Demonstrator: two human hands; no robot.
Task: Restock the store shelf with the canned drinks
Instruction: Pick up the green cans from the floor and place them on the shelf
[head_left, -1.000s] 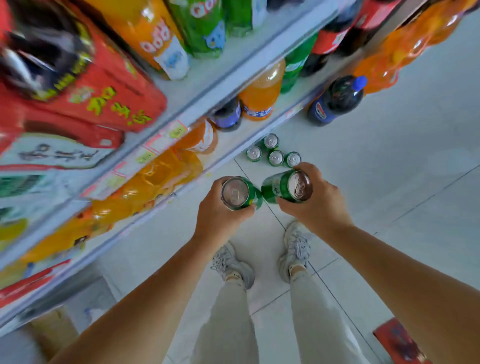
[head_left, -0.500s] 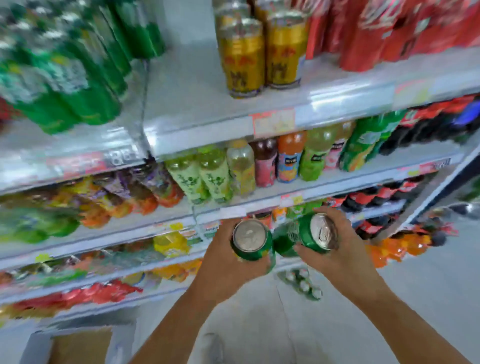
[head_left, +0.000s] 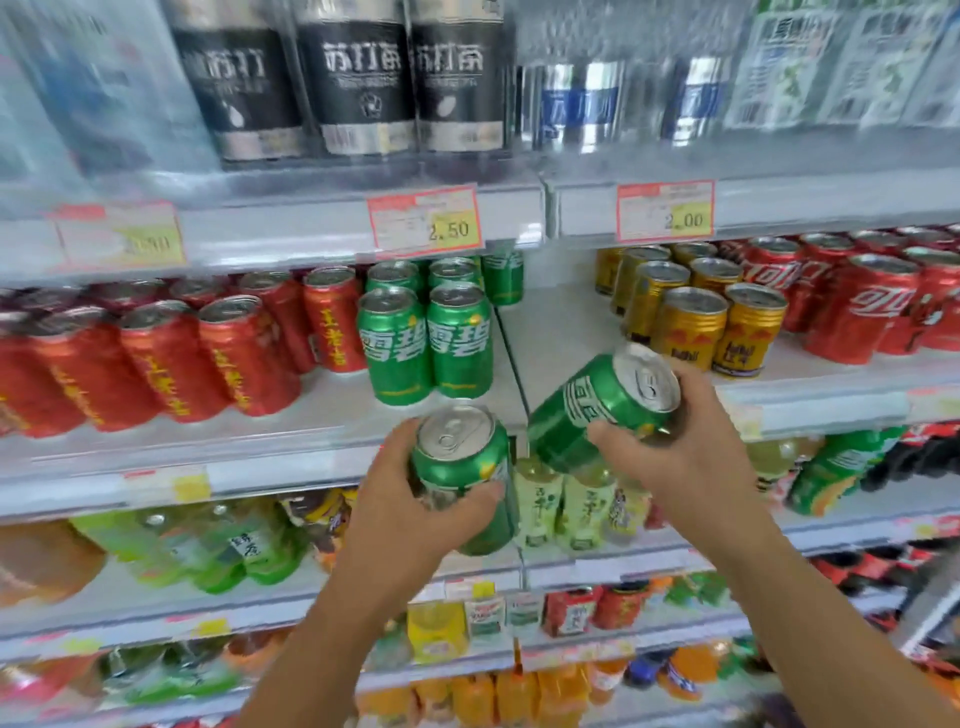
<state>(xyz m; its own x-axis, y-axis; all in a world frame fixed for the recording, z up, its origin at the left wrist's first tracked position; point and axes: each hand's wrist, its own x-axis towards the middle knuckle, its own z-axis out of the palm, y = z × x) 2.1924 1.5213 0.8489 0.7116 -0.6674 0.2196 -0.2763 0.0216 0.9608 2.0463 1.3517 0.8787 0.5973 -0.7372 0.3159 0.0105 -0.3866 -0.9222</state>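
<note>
My left hand (head_left: 402, 512) grips a green can (head_left: 462, 457), held nearly upright with its silver top facing me. My right hand (head_left: 675, 457) grips a second green can (head_left: 592, 405), tilted so its top points up and to the right. Both cans hang in front of the can shelf (head_left: 550, 332), just below a bare gap in it. Several matching green cans (head_left: 426, 338) stand in rows on that shelf, left of the gap.
Red cans (head_left: 171, 358) fill the shelf to the left, gold cans (head_left: 691, 322) and red cola cans (head_left: 862, 306) stand to the right. Black and blue bottles (head_left: 363, 78) line the shelf above. Green-tea bottles (head_left: 566, 504) and juice bottles fill the shelves below.
The view has swung up from the floor and low shelves to the can shelf. Both hands have risen with their cans, and the right can has drawn away from the left one.
</note>
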